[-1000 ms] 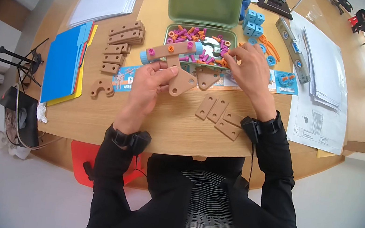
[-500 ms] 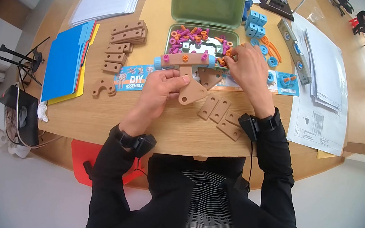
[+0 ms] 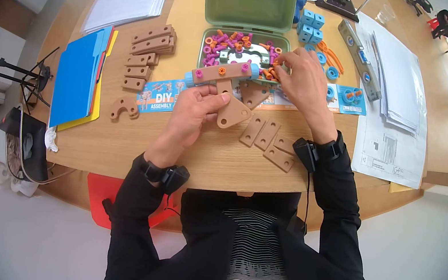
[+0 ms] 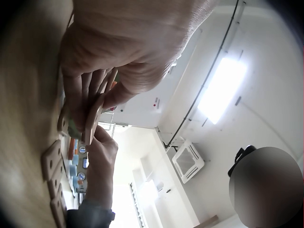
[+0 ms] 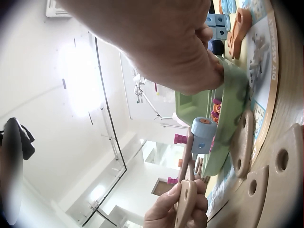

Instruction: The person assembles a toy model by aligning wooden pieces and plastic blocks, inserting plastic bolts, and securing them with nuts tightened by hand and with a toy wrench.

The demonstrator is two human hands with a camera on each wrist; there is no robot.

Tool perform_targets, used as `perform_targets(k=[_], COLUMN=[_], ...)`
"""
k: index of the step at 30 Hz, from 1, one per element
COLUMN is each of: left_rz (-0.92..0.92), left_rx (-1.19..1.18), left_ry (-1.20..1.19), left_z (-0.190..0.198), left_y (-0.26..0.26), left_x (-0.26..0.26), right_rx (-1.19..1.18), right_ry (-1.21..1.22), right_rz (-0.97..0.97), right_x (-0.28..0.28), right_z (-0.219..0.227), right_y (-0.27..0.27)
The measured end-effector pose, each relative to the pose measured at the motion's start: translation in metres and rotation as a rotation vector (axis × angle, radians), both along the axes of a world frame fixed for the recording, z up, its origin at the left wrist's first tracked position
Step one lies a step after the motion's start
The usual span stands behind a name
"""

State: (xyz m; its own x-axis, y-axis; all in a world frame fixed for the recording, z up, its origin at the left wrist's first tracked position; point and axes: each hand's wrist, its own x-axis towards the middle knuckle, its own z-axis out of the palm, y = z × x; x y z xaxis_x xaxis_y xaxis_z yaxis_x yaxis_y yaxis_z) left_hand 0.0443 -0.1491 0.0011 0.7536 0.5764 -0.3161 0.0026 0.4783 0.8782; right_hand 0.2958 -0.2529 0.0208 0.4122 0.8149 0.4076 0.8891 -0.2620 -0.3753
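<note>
My left hand point(image 3: 188, 113) grips a toy assembly by its brown triangular plate point(image 3: 234, 114), thumb on top. This plate joins a brown bar point(image 3: 210, 72) carrying pink and orange bolts, with a light blue block point(image 5: 201, 145) at its end. My right hand point(image 3: 305, 81) reaches down into the open green box point(image 5: 233, 90), fingers bent among orange bolts point(image 3: 269, 74) at its right side. The box rim hides the fingertips in the right wrist view, so I cannot tell whether they pinch a bolt. Pink and orange bolts and nuts point(image 3: 226, 42) fill the box around a white piece.
Brown bars point(image 3: 153, 42) lie in a row at left, with short brown plates point(image 3: 264, 135) in front. Blue cubes point(image 3: 311, 26), orange pliers point(image 3: 333, 58) and a level point(image 3: 360, 61) lie at right. Folders point(image 3: 78, 78) and papers point(image 3: 397, 85) flank the work area.
The left hand has carried the assembly rightward and slightly nearer the table's front edge, uncovering the printed leaflet. The right hand stays in the box, its fingers shifting slightly among the bolts.
</note>
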Motion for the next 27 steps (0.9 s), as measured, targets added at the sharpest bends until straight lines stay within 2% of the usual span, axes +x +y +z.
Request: perform_targets(k=[13,15,22,24,25,27], left_rz=[0.027,0.009,-0.003,-0.02,-0.018,-0.027], left_rx=[-0.025,-0.024,-0.028,-0.019,-0.019,-0.014], left_ry=[-0.017,-0.036,-0.043,-0.05,-0.051,-0.052], left_z=[0.002,0.002,0.006,0.004,0.004,0.004], left_y=[-0.001,-0.001,-0.001,0.0,0.001,0.001], left_x=[0.001,0.0,0.0,0.0,0.0,-0.001], right_rx=[-0.06,-0.034,-0.057,0.146,0.147,0.346], right_ry=[-0.065,-0.107,-0.086,-0.122,-0.122,0.319], right_rz=[0.022,0.074,0.084,0.089,0.091,0.277], right_x=[-0.005,-0.004,-0.007,-0.009,-0.01,-0.014], right_z=[-0.005,-0.007,-0.003,0.0,0.003,0.01], right_y=[0.003,0.003,0.002,0.005,0.004,0.001])
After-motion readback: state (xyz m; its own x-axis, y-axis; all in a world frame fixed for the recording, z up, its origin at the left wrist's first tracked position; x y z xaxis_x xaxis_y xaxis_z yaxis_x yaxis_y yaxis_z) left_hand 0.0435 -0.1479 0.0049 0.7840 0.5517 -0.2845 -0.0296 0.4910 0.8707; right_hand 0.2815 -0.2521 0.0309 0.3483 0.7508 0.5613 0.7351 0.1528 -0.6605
